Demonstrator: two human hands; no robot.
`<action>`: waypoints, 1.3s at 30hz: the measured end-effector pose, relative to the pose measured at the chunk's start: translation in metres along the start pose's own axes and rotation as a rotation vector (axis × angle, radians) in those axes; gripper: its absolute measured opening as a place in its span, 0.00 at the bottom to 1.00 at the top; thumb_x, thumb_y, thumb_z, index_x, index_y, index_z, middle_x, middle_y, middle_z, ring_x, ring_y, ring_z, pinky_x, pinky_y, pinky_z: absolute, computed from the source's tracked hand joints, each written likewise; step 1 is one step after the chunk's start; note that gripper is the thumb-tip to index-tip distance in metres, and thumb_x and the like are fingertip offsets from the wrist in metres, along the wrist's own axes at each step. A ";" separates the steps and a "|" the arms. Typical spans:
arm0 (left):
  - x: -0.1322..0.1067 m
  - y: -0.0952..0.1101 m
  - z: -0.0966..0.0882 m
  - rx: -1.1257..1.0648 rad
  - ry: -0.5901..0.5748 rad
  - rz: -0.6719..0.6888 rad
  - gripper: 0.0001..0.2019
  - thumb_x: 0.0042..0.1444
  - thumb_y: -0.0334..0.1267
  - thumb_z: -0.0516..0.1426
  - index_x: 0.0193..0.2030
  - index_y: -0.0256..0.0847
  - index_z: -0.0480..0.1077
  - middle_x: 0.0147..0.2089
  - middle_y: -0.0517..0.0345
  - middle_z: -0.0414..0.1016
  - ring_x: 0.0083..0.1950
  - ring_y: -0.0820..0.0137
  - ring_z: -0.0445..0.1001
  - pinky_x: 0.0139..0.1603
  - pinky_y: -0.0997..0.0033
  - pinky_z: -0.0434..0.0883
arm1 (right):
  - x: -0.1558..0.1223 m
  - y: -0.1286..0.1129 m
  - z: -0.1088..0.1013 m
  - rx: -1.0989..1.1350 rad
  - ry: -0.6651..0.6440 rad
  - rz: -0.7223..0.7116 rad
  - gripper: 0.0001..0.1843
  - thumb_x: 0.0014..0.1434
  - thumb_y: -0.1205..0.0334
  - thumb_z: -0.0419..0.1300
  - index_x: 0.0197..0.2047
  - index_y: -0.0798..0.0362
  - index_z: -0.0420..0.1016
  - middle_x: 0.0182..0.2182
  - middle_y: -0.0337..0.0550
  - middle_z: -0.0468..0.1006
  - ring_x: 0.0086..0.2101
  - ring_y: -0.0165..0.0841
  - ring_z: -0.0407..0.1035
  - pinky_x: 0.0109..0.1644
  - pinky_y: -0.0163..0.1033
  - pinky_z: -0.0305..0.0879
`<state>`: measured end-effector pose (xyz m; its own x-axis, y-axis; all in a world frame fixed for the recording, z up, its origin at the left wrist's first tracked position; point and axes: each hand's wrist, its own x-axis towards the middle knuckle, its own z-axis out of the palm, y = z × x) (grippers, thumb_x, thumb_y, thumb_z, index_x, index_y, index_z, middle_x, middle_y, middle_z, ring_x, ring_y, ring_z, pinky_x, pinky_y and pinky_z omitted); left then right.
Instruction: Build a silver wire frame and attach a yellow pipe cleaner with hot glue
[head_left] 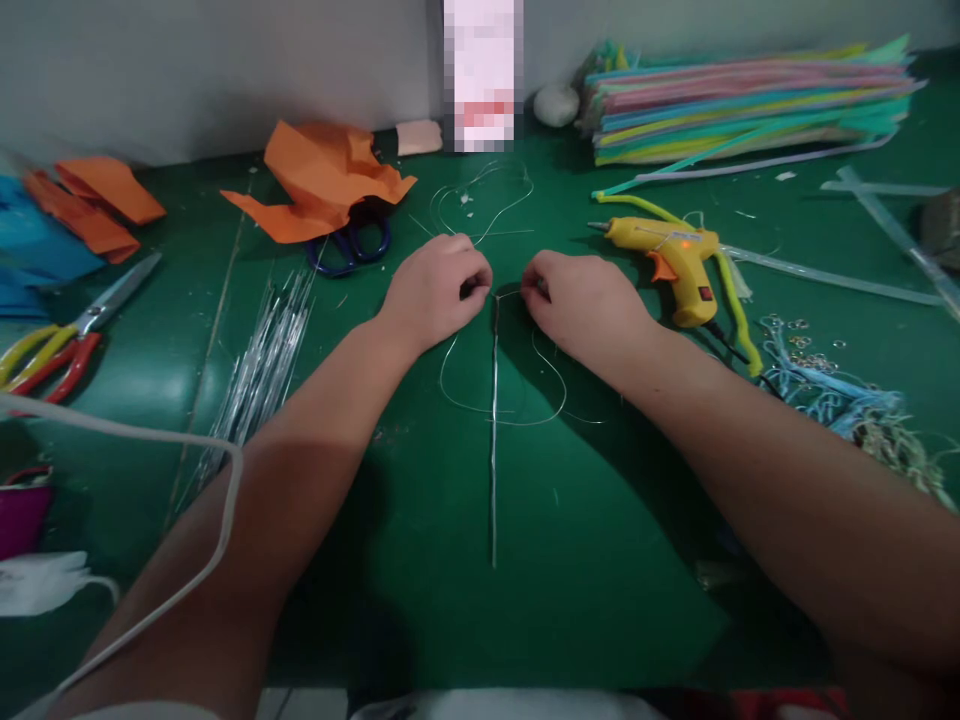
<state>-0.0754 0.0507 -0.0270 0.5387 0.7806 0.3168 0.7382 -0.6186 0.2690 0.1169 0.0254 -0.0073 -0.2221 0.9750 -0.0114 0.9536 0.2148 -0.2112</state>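
Note:
A straight silvery wire stem (494,430) lies upright in view on the green table, its top end between my two hands. From that end a thin wire (510,295) runs out sideways to my fingers. My left hand (439,290) is closed in a pinch on the thin wire, left of the stem. On the other side, my right hand (589,300) pinches the wire with thumb and forefinger. Fine wire loops (564,385) curve across the table below both hands, and more loops (532,185) lie beyond them. The fingertips partly hide the wire ends.
A yellow glue gun (686,250) lies right, near a bundle of coloured pipe cleaners (750,100). Left are silver wires (270,350), scissors (90,315), dark-handled scissors (349,245) and orange paper (322,180). A white cable (232,500) crosses my left forearm.

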 end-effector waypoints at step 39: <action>0.000 0.001 0.000 0.002 -0.004 0.005 0.06 0.58 0.31 0.56 0.37 0.39 0.75 0.38 0.53 0.74 0.42 0.63 0.71 0.40 0.61 0.69 | 0.002 0.002 0.001 -0.222 -0.020 -0.091 0.18 0.69 0.56 0.46 0.52 0.52 0.72 0.38 0.51 0.80 0.33 0.40 0.72 0.32 0.40 0.52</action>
<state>-0.0748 0.0504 -0.0265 0.5443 0.7779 0.3141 0.7364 -0.6224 0.2653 0.1186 0.0273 -0.0090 -0.3111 0.9501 -0.0218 0.9503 0.3113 0.0074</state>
